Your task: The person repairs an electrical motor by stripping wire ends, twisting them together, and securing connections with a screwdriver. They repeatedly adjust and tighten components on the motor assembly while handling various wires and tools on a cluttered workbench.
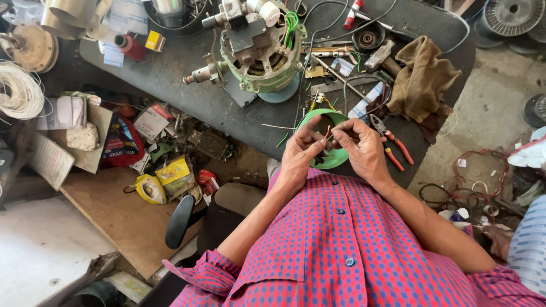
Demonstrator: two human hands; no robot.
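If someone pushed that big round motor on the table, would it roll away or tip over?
Probably neither. The motor looks like thick metal, so it is likely heavy and hard to slide. It seems to stand on its flat end, so rolling looks unlikely. The shaft sticking out sideways might catch the loose wires and tools nearby.

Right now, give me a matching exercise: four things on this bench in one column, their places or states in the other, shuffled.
Things:
1. motor
2. pliers
3. brown rag
4. green ring

Places:
A. heaped at the bench's right end
B. under both hands
C. upright at the bench's middle, green wires on top
D. flat, just right of the right hand

Pairs: 1-C, 2-D, 3-A, 4-B
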